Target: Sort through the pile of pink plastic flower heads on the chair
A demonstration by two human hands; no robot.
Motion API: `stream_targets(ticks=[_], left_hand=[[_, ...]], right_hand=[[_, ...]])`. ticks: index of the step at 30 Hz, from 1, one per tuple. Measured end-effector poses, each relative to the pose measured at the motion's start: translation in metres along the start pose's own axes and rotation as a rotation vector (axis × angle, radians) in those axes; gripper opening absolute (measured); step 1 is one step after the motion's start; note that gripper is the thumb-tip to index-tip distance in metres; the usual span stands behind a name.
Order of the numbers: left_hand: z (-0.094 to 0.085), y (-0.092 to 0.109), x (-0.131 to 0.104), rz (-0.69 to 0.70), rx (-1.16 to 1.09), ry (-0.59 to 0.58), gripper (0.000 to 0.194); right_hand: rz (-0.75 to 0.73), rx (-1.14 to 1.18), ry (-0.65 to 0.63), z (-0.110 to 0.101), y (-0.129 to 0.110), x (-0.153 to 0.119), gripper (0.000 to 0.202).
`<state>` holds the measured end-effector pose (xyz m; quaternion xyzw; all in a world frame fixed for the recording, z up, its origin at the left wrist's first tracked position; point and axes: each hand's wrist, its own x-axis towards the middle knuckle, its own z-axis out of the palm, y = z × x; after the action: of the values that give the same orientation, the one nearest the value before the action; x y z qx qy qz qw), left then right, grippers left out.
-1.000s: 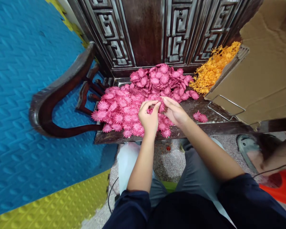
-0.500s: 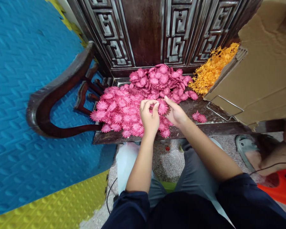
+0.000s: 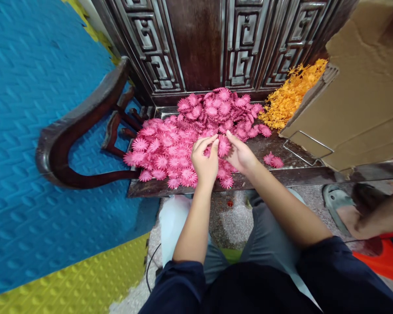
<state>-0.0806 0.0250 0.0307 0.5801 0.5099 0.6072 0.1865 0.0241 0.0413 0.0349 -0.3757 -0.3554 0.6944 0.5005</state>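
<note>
Change over the last second: one pink flower (image 3: 224, 146) now shows face-on between the fingertips; right thumb stands farther from the left fingertips. Suggests a single piece being handled. Left hand (image 3: 205, 162): thumb and forefinger pinched nearly together, contents hidden. Right hand (image 3: 243, 156): half curled, thumb raised; grip on flower cannot be told. Pink pile (image 3: 165, 150) lies beneath and beyond the fingers; orange pile (image 3: 286, 98) farther off, rightward.

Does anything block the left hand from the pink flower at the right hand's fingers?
Nothing visible does: the left hand is close beside the pink flower at the right hand, with no object between. The cardboard stands off to the right.
</note>
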Motion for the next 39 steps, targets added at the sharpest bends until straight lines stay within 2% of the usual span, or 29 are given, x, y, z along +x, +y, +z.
stream_targets(ticks=[8, 13, 16, 20, 23, 26, 32, 39], left_hand=[[0.003, 0.000, -0.004, -0.040, -0.042, 0.050, 0.025], [0.000, 0.003, -0.003, -0.018, 0.052, 0.060, 0.025], [-0.001, 0.005, -0.002, -0.001, 0.064, 0.050, 0.025], [0.001, 0.004, -0.003, -0.042, 0.029, 0.053, 0.022], [0.002, 0.003, -0.004, -0.071, 0.000, 0.053, 0.020], [0.002, 0.004, -0.003, -0.086, -0.007, 0.048, 0.018], [0.001, 0.009, -0.003, -0.101, 0.049, 0.005, 0.010], [0.007, 0.010, -0.006, -0.116, 0.027, -0.007, 0.014]], right_hand=[[0.055, 0.033, -0.074, 0.003, -0.005, -0.005, 0.036], [0.081, 0.068, -0.061, 0.004, -0.005, -0.006, 0.029], [-0.028, -0.018, -0.024, 0.003, -0.005, -0.006, 0.028], [-0.250, -0.300, 0.034, -0.001, -0.006, -0.003, 0.027], [-0.333, -0.456, 0.058, -0.004, -0.005, -0.001, 0.028], [-0.386, -0.506, 0.097, -0.005, -0.004, -0.002, 0.026], [-0.405, -0.461, 0.214, -0.002, -0.005, -0.003, 0.013], [-0.280, -0.279, 0.372, 0.002, -0.003, -0.001, 0.006]])
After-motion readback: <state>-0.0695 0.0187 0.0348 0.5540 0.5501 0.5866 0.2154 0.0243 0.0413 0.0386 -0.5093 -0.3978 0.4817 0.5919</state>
